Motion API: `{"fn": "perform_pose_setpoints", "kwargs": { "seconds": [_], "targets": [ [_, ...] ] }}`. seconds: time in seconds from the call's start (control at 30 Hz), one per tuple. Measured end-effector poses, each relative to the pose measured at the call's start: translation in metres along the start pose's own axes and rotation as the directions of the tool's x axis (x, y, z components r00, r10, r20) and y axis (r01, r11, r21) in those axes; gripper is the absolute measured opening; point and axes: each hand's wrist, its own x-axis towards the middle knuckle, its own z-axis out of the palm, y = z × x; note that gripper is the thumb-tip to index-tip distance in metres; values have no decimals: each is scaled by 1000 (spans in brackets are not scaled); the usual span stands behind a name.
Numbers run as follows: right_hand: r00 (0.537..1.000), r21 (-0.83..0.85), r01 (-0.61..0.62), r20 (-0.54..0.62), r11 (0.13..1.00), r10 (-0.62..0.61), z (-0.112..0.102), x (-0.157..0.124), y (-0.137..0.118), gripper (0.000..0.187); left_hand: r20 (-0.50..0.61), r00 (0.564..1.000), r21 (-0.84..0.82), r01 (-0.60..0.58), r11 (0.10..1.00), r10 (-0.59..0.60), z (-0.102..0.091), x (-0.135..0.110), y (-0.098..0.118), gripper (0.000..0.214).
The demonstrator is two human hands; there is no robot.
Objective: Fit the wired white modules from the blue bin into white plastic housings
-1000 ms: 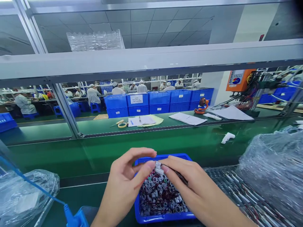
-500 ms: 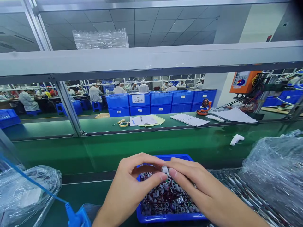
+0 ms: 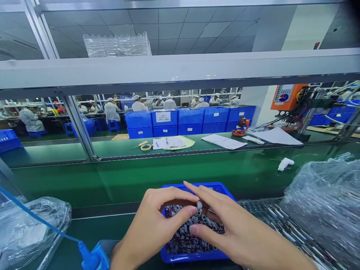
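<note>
A small grey metal ring-shaped part (image 3: 199,205) is pinched at the fingertips of my left hand (image 3: 160,221). My right hand (image 3: 229,225) is close beside it, thumb and fingers spread apart, the fingertips passing over the left ones. Beneath both hands, a blue bin (image 3: 194,258) holds a heap of similar small metal parts (image 3: 185,238) with dark and red bits among them. My hands cover part of the bin.
Clear plastic wrap lies at left (image 3: 45,221) and right (image 3: 323,198), with rows of thin metal pieces (image 3: 284,221) beside the bin. A white gun-shaped object (image 3: 285,164) lies on the green surface (image 3: 168,168). Papers (image 3: 223,141) rest on the ledge; people sit beyond.
My right thumb and fingers have opened away from the metal part, which stays in my left fingertips and has turned. The white gun-shaped object has shifted right along the green surface.
</note>
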Motion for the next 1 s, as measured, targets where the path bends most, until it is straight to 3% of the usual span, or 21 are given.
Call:
{"fn": "perform_pose_setpoints", "kwargs": {
  "seconds": [0.17, 0.3, 0.4, 0.57, 0.77, 1.0],
  "targets": [
    [998, 26, 22, -66, 999, -20, 2, 5, -4, 75, -53, 994, -5, -100, 995, 99, -2, 0, -3, 21],
    [980, 74, 122, -167, 990, -109, -3, 10, -9, 32, -167, 979, -8, -121, 993, 118, -4, 1, -4, 16],
    [970, 155, 154, -214, 976, -119, -8, 13, -8, 18, -225, 970, -53, -104, 993, 90, -4, 0, -4, 14],
    [970, 252, 156, -219, 955, -101, -9, 15, -3, 15, -244, 969, -151, -85, 985, 46, -2, 0, -2, 15],
    [958, 345, 221, -252, 912, -137, -6, 16, -3, 24, -60, 998, -228, -39, 973, 26, -4, 2, -3, 16],
    [956, 341, 266, -216, 902, -201, -7, 10, -5, 31, -184, 982, -273, -93, 958, 43, -12, 1, -4, 18]
  ]
}}
